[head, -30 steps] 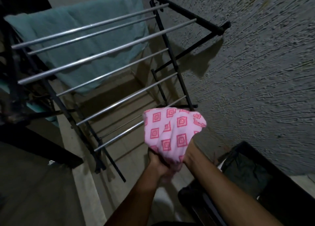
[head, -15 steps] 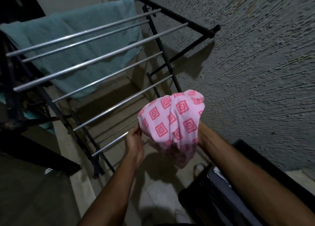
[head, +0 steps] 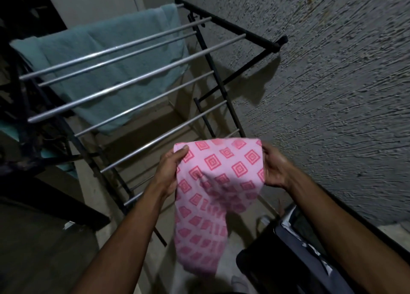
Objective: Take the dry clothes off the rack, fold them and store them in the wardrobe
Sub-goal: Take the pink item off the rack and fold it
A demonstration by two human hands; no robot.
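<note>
Item, nearest you on the right: a dark container [head: 277, 260] with a grey lining, low by your right forearm. What it holds cannot be made out.

Item, in hand: the pink patterned cloth [head: 213, 183], off the rack and held up in front of you, between you and the near rails. Your left hand [head: 170, 174] pinches its upper left corner, thumb on the front face. Your right hand [head: 274, 168] grips the upper right edge, fingers curled behind. The top is stretched fairly flat between them; the lower part hangs in a loose twisted tail. Judged light, soft and limp, with no stiffness of its own, so it will sag wherever unsupported. Hold it at the corners, as you have it, and shake the tail straight before folding. Unlikely to slip or tear.

Item, middle ground: the drying rack [head: 133, 89], black frame with silver rails, the near rails bare. Its right-hand frame bar runs close to the rough wall [head: 332, 94], so room on the right is tight. Open floor lies below the cloth and to your left.

Item, far: a teal towel [head: 111, 56] draped over the far rails, still to be collected. A wardrobe is not in view.
</note>
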